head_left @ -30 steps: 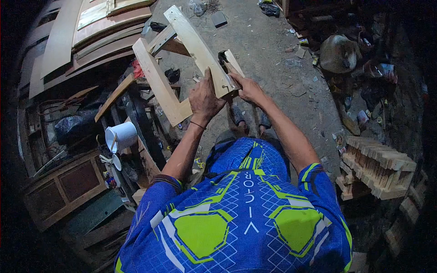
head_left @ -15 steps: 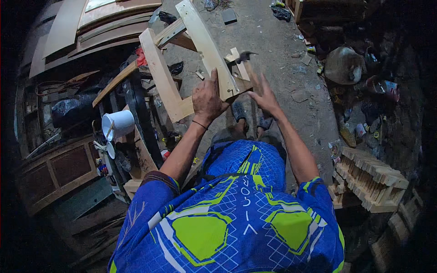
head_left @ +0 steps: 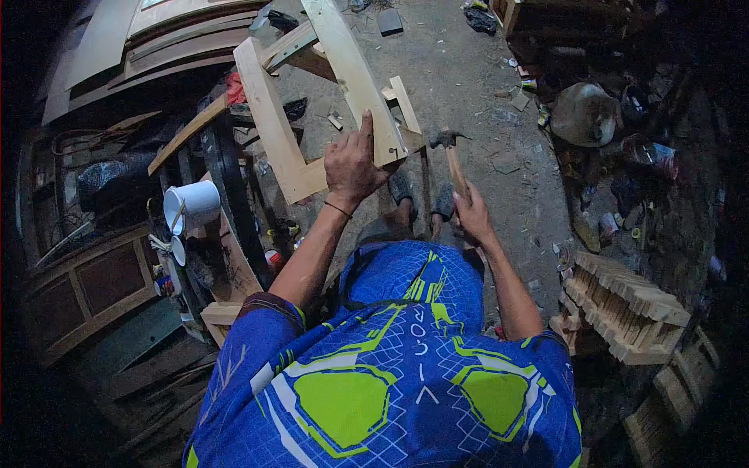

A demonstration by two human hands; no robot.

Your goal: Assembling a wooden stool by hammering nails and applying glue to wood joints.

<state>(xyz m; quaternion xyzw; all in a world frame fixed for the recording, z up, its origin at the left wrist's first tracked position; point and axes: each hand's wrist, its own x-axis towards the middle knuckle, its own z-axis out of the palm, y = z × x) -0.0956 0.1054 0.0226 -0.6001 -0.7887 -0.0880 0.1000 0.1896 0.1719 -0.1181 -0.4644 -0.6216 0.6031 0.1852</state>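
A pale wooden frame [head_left: 353,78] of joined boards stands tilted in front of me, its far end cut off by the upper edge. My left hand [head_left: 353,170] grips its near corner, index finger stretched along the top board and the other fingers bent at the wood. A small dark spot, perhaps a nail or hole, shows near the board's end. Apart from the frame, on its right, my right hand [head_left: 473,214] is wrapped round the wooden handle of a claw hammer [head_left: 454,165]. The dark hammer head points up and away from me.
To the left stands a white bucket [head_left: 199,201] among dark timbers, with boards [head_left: 101,47] stacked beyond. A pile of notched wooden pieces [head_left: 628,308] lies at the lower right. Litter and a pale rounded sack-like thing [head_left: 583,115] line the right side.
My right hand has drawn back toward me and slightly right with the hammer, away from the frame's corner. My left hand stays on the frame.
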